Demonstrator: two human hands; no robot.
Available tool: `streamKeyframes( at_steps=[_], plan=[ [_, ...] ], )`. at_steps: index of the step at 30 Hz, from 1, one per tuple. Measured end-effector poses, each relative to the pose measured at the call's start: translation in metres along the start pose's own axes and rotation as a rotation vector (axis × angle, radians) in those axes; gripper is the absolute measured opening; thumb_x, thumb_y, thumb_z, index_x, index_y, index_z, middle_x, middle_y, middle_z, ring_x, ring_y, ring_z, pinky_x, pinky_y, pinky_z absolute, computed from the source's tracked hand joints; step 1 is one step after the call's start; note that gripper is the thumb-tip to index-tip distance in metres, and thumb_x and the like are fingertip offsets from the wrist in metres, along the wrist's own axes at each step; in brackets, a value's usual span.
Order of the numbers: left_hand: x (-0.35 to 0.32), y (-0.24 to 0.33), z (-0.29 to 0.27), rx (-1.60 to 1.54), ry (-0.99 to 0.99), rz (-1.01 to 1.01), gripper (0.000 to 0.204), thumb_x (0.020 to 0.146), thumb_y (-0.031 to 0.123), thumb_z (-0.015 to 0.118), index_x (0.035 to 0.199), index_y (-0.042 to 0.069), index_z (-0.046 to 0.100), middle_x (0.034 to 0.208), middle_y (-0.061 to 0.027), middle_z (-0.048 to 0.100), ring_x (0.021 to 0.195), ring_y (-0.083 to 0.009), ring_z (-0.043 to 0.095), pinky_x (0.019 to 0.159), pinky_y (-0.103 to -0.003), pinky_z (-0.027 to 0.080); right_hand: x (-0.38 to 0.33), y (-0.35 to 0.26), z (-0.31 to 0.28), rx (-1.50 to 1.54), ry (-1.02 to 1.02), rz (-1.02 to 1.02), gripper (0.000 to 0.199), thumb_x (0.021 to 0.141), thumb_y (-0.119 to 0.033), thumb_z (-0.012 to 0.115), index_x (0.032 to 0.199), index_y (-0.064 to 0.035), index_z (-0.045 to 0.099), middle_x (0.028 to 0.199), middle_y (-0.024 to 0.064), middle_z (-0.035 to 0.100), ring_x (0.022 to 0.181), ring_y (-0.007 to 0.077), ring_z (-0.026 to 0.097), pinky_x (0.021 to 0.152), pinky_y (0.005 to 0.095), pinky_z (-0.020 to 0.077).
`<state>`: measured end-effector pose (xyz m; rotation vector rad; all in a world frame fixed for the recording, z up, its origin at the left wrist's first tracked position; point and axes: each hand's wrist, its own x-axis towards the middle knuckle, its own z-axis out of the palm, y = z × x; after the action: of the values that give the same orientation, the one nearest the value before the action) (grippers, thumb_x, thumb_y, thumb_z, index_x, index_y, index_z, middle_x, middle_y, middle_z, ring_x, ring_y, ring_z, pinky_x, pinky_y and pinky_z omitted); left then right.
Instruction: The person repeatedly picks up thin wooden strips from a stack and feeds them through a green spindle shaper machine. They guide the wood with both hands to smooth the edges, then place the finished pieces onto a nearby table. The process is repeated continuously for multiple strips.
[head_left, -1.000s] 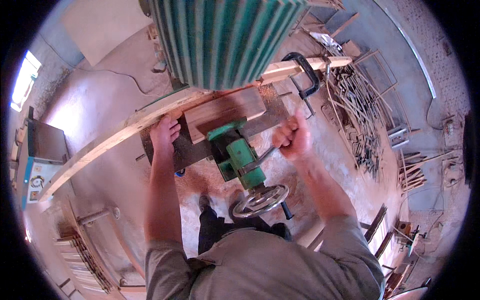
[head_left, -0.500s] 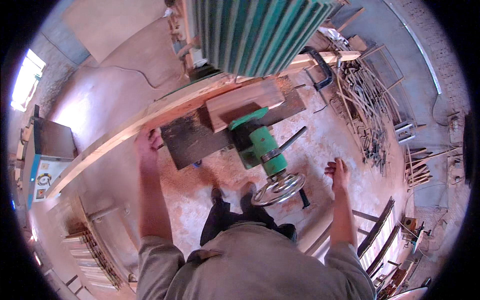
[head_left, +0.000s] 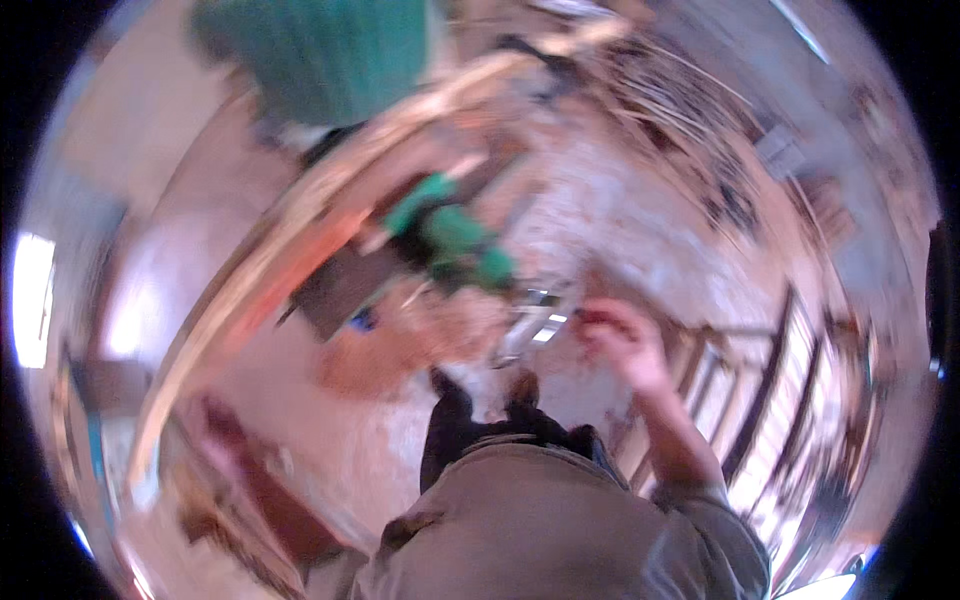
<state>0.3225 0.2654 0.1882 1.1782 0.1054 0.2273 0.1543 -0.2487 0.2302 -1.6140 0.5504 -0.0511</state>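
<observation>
**Blurred Swing Beside a Green Machine, Right Hand Loose in the Air**

The head view is smeared by motion, so only the large shapes read. The right hand (head_left: 618, 342) hangs free in front of the body, fingers loosely curled and holding nothing that can be made out — it sits just beside a bright metal handwheel (head_left: 535, 322) but the blur hides whether it touches it. The left hand is not to be found in the picture; an orange-pink smear near the long wooden plank (head_left: 300, 255) may be a forearm, yet that cannot be told.

The plank runs in a curve from the lower left up toward the top right, lying across the green machine part (head_left: 455, 240) that juts out above the handwheel. A large green ribbed housing (head_left: 320, 55) fills the top of the view. Sawdust-pale floor (head_left: 620, 200) spreads beneath, and wooden frames (head_left: 780, 400) lean at the right.

The risk, as I judge it — the head is turning fast while the body stands close to the machine. A loose sleeve (head_left: 700, 500) or a hand reaching without a clear look could catch the handwheel or strike the plank's edge, and the plank, if no hand steadies it, could slide or tip off its rest.
</observation>
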Motion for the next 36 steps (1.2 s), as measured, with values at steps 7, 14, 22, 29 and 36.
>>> streamKeyframes(
  at_steps=[7, 14, 22, 29, 36],
  plan=[
    [-0.155, -0.091, 0.188, -0.112, -0.413, -0.562, 0.027, 0.089, 0.029, 0.054, 0.106, 0.009, 0.052, 0.093, -0.0019, 0.057, 0.071, -0.0091, 0.051, 0.060, -0.020, 0.042, -0.034, 0.016, 0.028, 0.069, -0.121, -0.693, 0.051, 0.083, -0.022, 0.064, 0.125, -0.0028, 0.042, 0.115, 0.0092, 0.053, 0.103, 0.0199, 0.052, 0.087, 0.0347, 0.0450],
    [-0.370, -0.205, 0.326, 0.388, -0.939, -1.219, 0.027, 0.089, 0.026, 0.052, 0.109, 0.009, 0.049, 0.089, -0.0052, 0.058, 0.068, -0.0134, 0.054, 0.057, -0.026, 0.045, -0.130, 0.135, -0.155, 0.103, 0.507, -0.191, 0.034, 0.087, -0.027, 0.055, 0.110, -0.0034, 0.046, 0.093, 0.0229, 0.058, 0.089, 0.0377, 0.057, 0.077, 0.0432, 0.0446],
    [-0.454, -0.244, 0.380, 1.004, -1.339, -1.010, 0.036, 0.090, 0.026, 0.051, 0.120, 0.007, 0.042, 0.098, -0.0120, 0.057, 0.075, -0.0211, 0.060, 0.061, -0.031, 0.050, -0.356, 0.287, -0.336, 0.014, 1.293, 0.303, 0.027, 0.088, -0.027, 0.054, 0.103, -0.0056, 0.047, 0.090, 0.0199, 0.060, 0.082, 0.0360, 0.060, 0.071, 0.0429, 0.0464],
    [-0.488, -0.258, 0.450, 1.090, -1.463, -0.815, 0.048, 0.088, 0.032, 0.052, 0.126, 0.007, 0.038, 0.100, -0.0113, 0.056, 0.079, -0.0223, 0.057, 0.068, -0.034, 0.048, -0.534, 0.389, -0.396, -0.012, 2.171, 0.637, 0.029, 0.087, -0.022, 0.049, 0.097, 0.0053, 0.049, 0.083, 0.0221, 0.059, 0.079, 0.0343, 0.059, 0.070, 0.0412, 0.0456],
    [-0.486, -0.268, 0.449, 1.209, -1.576, -0.882, 0.056, 0.089, 0.035, 0.051, 0.132, 0.009, 0.028, 0.124, -0.0167, 0.044, 0.107, -0.0312, 0.049, 0.091, -0.043, 0.042, -0.568, 0.473, -0.455, 0.186, 2.183, 1.049, 0.033, 0.085, -0.028, 0.056, 0.098, 0.0023, 0.053, 0.101, 0.0239, 0.055, 0.095, 0.0392, 0.055, 0.082, 0.0449, 0.0463]
  ],
)
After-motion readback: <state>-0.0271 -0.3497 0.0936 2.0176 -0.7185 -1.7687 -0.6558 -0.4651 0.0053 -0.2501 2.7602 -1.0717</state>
